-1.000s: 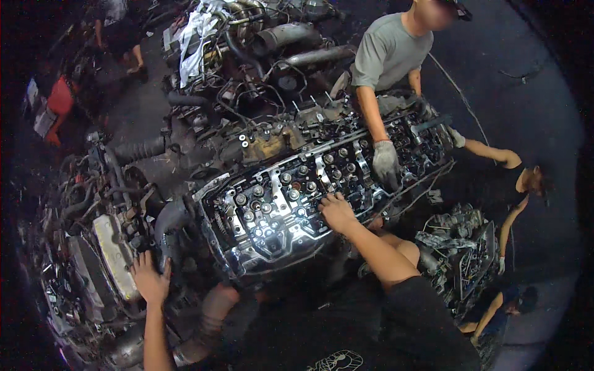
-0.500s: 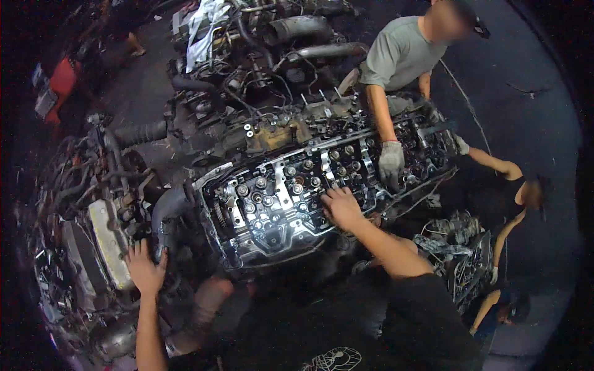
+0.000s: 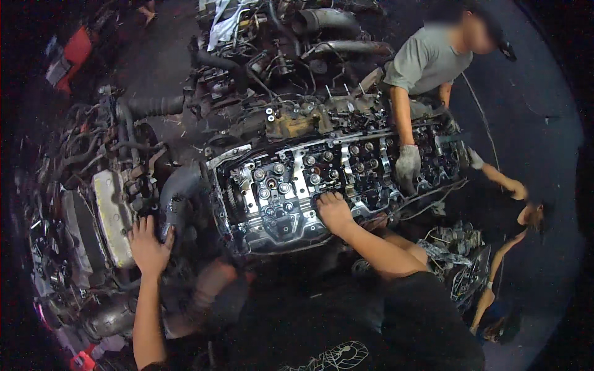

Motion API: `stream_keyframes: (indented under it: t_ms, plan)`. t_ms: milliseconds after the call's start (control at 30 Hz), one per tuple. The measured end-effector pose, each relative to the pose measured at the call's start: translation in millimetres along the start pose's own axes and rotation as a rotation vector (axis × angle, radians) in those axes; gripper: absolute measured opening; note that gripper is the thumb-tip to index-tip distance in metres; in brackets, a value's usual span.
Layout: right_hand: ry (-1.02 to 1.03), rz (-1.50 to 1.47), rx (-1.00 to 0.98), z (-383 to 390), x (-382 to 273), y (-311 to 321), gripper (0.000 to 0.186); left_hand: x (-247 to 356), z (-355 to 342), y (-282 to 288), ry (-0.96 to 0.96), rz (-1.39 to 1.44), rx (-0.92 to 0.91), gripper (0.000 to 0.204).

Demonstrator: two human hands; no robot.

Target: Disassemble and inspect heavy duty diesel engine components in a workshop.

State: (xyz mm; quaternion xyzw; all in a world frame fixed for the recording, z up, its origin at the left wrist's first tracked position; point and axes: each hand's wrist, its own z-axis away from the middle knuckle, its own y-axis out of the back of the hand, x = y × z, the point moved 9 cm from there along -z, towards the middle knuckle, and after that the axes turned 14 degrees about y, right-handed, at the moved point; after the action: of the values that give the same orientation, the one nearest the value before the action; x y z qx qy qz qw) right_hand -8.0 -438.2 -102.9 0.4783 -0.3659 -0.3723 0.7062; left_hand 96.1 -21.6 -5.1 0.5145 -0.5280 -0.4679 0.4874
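In front of me lies a large engine with its cylinder head (image 3: 266, 229) uncovered, showing metal valve springs (image 3: 272, 183) and crosswise brackets. My right hand (image 3: 335, 214) rests on the near side of the head, fingers curled down. The fingertips are partly hidden among the parts, so what they grip, if anything, I cannot make out. My left hand (image 3: 150, 247) is open with fingers spread, between a thick grey pipe (image 3: 176, 201) and a pale valve cover (image 3: 112, 204) on another engine at the left. It holds nothing.
Across the engine, a person in a grey shirt (image 3: 417, 65) reaches onto the head with a gloved hand (image 3: 408, 168). Another person's gloved hand (image 3: 475, 159) is at its right end. More engine parts (image 3: 455, 253) stand at the lower right. A white cloth (image 3: 229, 25) lies beyond.
The view has shifted, so the engine appears farther right. On the cylinder head, my right hand has moved left and nearer, its fingers more curled. My left hand stays by the pipe.
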Motion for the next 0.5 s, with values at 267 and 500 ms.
stream_keyframes:
  t_ms: [267,500]
  plan:
    - [0.105,0.006,0.002,-3,-5,1,0.016,0,5,4,-0.025,0.018,0.053,0.056]
    - [0.085,0.019,0.035,-3,-2,3,0.014,2,0,0,-0.021,0.020,0.008,0.056]
